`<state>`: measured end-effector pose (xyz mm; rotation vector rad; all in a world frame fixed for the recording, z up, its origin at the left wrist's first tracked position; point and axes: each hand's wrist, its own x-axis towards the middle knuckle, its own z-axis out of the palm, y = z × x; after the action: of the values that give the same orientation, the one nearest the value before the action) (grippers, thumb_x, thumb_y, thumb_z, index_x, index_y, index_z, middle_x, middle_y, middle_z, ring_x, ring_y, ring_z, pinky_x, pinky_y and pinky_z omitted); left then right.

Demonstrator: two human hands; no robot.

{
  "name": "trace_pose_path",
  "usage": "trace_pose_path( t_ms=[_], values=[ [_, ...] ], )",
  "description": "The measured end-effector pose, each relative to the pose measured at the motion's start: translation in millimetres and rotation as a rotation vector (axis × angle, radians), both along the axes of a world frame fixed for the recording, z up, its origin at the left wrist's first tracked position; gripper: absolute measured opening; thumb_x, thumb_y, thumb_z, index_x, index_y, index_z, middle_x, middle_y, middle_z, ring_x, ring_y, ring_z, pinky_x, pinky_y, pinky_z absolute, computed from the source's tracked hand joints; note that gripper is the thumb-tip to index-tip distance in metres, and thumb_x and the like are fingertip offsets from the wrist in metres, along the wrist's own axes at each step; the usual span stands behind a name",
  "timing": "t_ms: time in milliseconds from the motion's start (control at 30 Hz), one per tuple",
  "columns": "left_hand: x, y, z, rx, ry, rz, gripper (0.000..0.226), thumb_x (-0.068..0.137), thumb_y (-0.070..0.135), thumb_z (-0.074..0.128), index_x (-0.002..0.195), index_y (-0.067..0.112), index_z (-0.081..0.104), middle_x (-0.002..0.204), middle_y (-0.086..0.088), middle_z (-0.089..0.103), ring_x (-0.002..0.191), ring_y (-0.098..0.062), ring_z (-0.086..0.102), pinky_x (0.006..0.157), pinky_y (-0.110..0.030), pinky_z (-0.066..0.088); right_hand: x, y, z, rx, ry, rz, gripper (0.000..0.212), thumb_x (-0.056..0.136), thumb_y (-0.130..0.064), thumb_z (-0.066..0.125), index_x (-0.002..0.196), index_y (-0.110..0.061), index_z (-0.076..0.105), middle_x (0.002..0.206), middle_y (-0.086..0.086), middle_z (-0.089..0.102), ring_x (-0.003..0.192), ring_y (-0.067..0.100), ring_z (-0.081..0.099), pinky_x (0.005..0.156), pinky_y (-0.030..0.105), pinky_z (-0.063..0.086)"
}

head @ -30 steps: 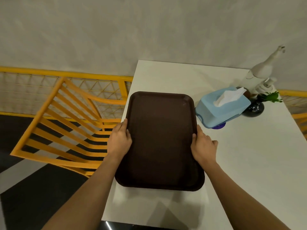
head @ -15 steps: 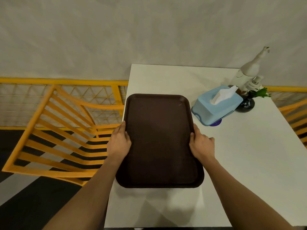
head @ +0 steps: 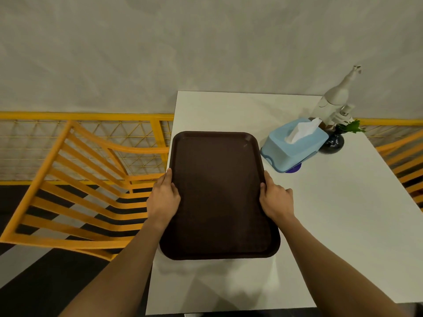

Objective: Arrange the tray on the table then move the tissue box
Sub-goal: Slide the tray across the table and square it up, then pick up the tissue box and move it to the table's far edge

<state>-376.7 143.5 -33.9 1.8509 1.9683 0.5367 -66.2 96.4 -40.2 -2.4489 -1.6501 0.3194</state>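
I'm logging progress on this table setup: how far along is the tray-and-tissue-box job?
Done: nothing finished yet. In hand: the left hand and right hand grip the long sides of the brown tray, which overhangs the left edge of the white table. Left: settling the tray, then moving the blue tissue box, untouched beside it.
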Motion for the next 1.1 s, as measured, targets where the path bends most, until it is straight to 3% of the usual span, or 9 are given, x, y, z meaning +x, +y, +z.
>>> trace_pose_path(
  t_ms=[200,333,467,600,700,833,967,1100],
  values=[
    [-3,1,1,0.018,0.012,-0.012,0.056,0.103,0.023,0.046,0.157,0.015,0.035,0.146,-0.009,0.054,0.134,-0.028,0.052,0.098,-0.045,0.054,-3,1,0,0.008,-0.044,0.012,0.054,0.108,-0.040,0.021,0.158,-0.022,0.025,0.096,0.005,0.072,0.092,0.026,0.069,0.105,0.052,0.042],
    [-7,5,3,0.024,-0.004,-0.023,0.058,0.099,0.021,0.052,0.154,0.013,0.038,0.146,-0.012,0.053,0.134,-0.031,0.048,0.107,-0.047,0.047,0,-2,7,0.010,0.029,0.033,0.054,0.107,-0.044,0.025,0.157,-0.024,0.027,0.116,0.007,0.070,0.107,0.029,0.067,0.105,0.054,0.042],
    [4,10,16,0.097,0.020,-0.044,0.060,0.094,0.023,0.060,0.151,0.013,0.043,0.145,-0.016,0.050,0.134,-0.036,0.045,0.112,-0.049,0.039,13,-9,19,0.085,0.149,0.013,0.050,0.105,-0.049,0.035,0.147,-0.022,0.048,0.135,0.006,0.063,0.119,0.028,0.061,0.102,0.048,0.048],
    [54,7,40,0.176,-0.098,-0.135,0.062,0.094,0.031,0.063,0.151,0.023,0.041,0.152,-0.005,0.040,0.141,-0.028,0.039,0.113,-0.045,0.039,47,-16,36,0.281,0.206,-0.019,0.037,0.104,-0.041,0.045,0.121,-0.019,0.068,0.116,0.003,0.068,0.097,0.015,0.060,0.082,0.029,0.048],
    [105,3,54,0.160,-0.173,-0.225,0.073,0.089,0.044,0.067,0.153,0.030,0.034,0.156,0.002,0.033,0.145,-0.022,0.033,0.110,-0.044,0.040,84,-14,51,0.408,0.243,-0.072,0.033,0.103,-0.038,0.049,0.118,-0.018,0.072,0.110,0.004,0.065,0.099,0.018,0.059,0.080,0.027,0.042],
    [171,0,63,0.084,-0.265,-0.297,0.102,0.077,0.056,0.076,0.158,0.025,0.023,0.161,0.001,0.023,0.149,-0.021,0.025,0.111,-0.041,0.037,131,5,65,0.478,0.331,-0.155,0.042,0.101,-0.038,0.054,0.137,-0.017,0.060,0.138,0.008,0.054,0.122,0.025,0.056,0.103,0.042,0.048],
    [229,3,66,0.003,-0.341,-0.318,0.126,0.066,0.060,0.083,0.161,0.024,0.008,0.167,0.002,0.009,0.153,-0.021,0.011,0.117,-0.038,0.027,167,30,72,0.440,0.494,-0.171,0.059,0.100,-0.041,0.055,0.152,-0.020,0.038,0.151,0.006,0.038,0.134,0.025,0.048,0.111,0.045,0.043],
    [274,16,66,-0.043,-0.377,-0.295,0.134,0.060,0.057,0.087,0.161,0.028,0.002,0.167,0.001,0.004,0.154,-0.024,0.008,0.116,-0.039,0.027,192,55,69,0.301,0.554,-0.158,0.079,0.099,-0.047,0.054,0.161,-0.016,0.016,0.164,0.009,0.023,0.148,0.030,0.031,0.117,0.045,0.030]
  ],
)
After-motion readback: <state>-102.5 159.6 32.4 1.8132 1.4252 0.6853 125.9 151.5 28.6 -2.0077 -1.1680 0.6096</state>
